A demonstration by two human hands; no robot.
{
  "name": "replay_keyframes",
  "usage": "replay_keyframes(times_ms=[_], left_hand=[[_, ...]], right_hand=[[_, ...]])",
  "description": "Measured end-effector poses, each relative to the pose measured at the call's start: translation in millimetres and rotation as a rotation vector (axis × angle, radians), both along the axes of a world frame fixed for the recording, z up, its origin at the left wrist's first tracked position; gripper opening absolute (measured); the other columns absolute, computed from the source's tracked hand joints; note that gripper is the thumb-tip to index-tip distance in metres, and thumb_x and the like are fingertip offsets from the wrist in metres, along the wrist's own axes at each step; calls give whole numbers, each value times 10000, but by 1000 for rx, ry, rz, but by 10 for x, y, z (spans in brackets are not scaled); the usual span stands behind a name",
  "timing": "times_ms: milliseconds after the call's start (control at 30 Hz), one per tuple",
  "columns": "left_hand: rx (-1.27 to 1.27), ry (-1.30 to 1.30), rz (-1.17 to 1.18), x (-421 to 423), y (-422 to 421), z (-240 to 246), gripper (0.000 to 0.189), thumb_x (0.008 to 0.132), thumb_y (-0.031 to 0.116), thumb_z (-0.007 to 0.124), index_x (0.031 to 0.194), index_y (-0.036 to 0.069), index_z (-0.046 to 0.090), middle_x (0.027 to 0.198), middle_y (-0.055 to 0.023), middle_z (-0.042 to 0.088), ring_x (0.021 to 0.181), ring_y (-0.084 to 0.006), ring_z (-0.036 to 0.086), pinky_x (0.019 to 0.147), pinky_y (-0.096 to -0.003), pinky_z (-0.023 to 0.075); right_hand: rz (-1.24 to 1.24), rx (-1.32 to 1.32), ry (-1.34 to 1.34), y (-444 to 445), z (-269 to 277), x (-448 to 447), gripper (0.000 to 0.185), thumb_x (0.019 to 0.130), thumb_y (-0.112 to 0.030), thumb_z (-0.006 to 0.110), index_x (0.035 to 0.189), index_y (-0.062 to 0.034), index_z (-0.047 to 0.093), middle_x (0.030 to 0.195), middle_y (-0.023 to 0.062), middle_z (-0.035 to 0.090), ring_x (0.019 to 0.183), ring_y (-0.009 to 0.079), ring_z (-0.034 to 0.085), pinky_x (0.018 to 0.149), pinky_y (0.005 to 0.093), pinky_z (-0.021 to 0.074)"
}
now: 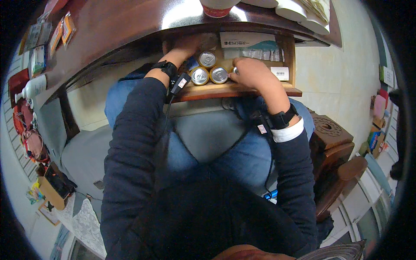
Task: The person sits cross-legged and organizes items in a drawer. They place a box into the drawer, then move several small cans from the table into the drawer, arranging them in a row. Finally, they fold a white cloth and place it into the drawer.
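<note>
An open wooden drawer (234,90) juts out below the tabletop over my lap. Inside it several metal drink cans stand upright, among them a rear can (207,59), a front left can (199,76) and a middle can (219,75). My right hand (248,72) is at one more can (235,70), which its fingers partly cover. My left hand (191,44) reaches into the drawer's back left, in shadow under the table edge; its fingers are blurred. Behind my right hand lie a flat printed box (239,40) and small wrapped packets (263,54). A small white box (280,73) sits at the right.
A paper cup (217,8) and white rounded objects (291,11) stand on the dark wooden tabletop (130,19). Orange packets (66,29) and a white pump bottle (32,87) are at its left. A carved wooden chair arm (330,130) stands at my right. Cables hang from both wrists.
</note>
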State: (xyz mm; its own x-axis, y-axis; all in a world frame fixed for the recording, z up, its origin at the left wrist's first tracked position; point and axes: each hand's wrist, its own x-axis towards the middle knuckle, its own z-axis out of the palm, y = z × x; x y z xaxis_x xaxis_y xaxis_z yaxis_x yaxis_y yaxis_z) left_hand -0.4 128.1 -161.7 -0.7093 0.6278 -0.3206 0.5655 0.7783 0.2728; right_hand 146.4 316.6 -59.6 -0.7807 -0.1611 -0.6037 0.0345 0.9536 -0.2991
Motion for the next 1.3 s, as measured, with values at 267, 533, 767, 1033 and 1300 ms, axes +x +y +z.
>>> replay_keyframes(times_ms=[267, 533, 767, 1033, 1300], left_hand=[[219, -44, -107, -23, -17, -195, 419, 1010, 259, 408, 1335, 39, 555, 1382, -204, 554, 1216, -363, 571, 1048, -439, 442], [273, -35, -281, 213, -267, 319, 271, 919, 115, 530, 1142, -3, 629, 1150, -193, 643, 1024, -379, 625, 881, -430, 522], [754, 275, -383, 488, -456, 1084, 291, 721, -34, 646, 1007, 23, 644, 976, -126, 640, 933, -316, 625, 783, -394, 551], [1049, 143, 119, 917, -636, 1782, 230, 769, -26, 626, 994, -17, 675, 880, -173, 661, 760, -308, 654, 693, -347, 524], [1088, -45, 147, 1227, -856, 2062, 193, 810, 55, 628, 977, -15, 694, 848, -80, 711, 779, -111, 641, 710, -293, 518]], right_hand=[[24, -4, -81, -47, 34, -84, 371, 878, -332, 642, 1075, -18, 651, 1002, 239, 692, 960, 403, 663, 851, 473, 535], [10, 7, -14, 6, 77, -157, 385, 869, -318, 649, 1120, -27, 632, 1063, 231, 683, 1001, 406, 649, 871, 471, 525], [-84, -128, 21, -36, 315, -151, 555, 864, -348, 685, 1304, -34, 555, 1163, 252, 653, 1092, 386, 629, 926, 418, 502], [-234, -650, 437, -388, 613, 69, 956, 764, -215, 831, 1528, -102, 267, 1415, 185, 487, 1195, 265, 565, 972, 379, 499], [-444, -791, 578, -763, 754, 427, 325, 841, -189, 731, 1106, -20, 653, 1058, 148, 675, 975, 268, 659, 851, 370, 510]])
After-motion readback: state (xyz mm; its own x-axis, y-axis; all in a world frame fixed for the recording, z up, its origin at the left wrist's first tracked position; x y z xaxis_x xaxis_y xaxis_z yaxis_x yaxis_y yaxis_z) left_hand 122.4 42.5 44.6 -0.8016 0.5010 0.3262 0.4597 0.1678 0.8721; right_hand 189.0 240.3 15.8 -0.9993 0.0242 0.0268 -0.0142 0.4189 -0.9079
